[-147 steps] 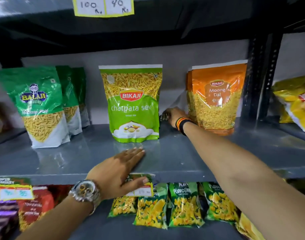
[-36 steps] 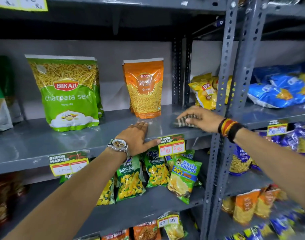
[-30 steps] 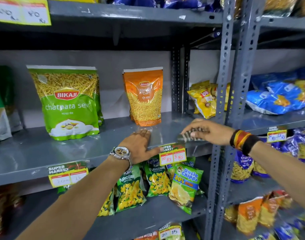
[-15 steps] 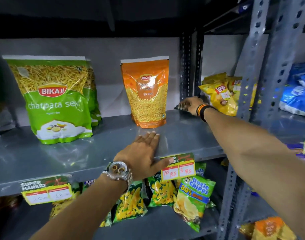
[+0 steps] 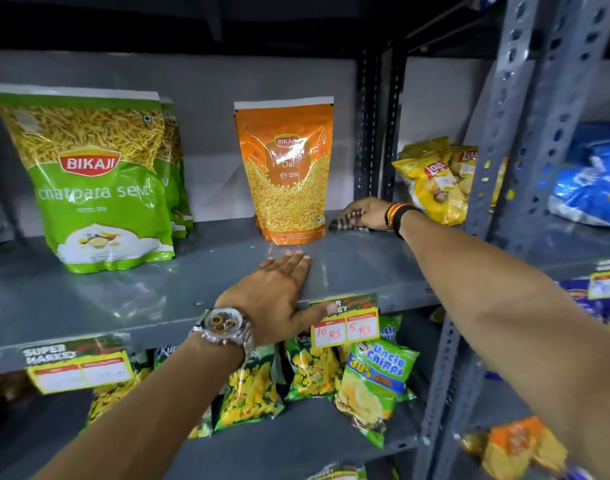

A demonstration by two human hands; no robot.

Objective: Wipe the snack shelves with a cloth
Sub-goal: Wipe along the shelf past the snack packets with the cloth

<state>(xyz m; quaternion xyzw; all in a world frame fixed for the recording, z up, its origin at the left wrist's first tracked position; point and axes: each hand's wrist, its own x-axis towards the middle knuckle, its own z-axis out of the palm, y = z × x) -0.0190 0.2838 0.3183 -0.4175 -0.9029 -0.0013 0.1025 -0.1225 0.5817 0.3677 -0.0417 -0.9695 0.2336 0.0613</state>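
A grey metal shelf (image 5: 130, 299) runs across the middle of the head view. My right hand (image 5: 367, 213) reaches to its back right corner and grips a dark striped cloth (image 5: 346, 224) that lies against the shelf surface, just right of an orange Moong Dal pouch (image 5: 285, 174). My left hand (image 5: 279, 299) rests flat on the shelf's front edge, fingers straight, thumb hanging over a price tag (image 5: 345, 327). A green Bikaji sev pouch (image 5: 95, 181) stands at the left.
Perforated grey uprights (image 5: 497, 168) divide this bay from the one on the right, where yellow Lays bags (image 5: 435, 181) and blue bags (image 5: 590, 192) lie. Below hang green puffcorn packets (image 5: 310, 372) and an Uncle Chipps bag (image 5: 372, 382).
My right hand has carried the cloth from the shelf's front right edge to the back corner beside the orange pouch, then slid it slightly left. My left hand has stayed flat on the front edge.
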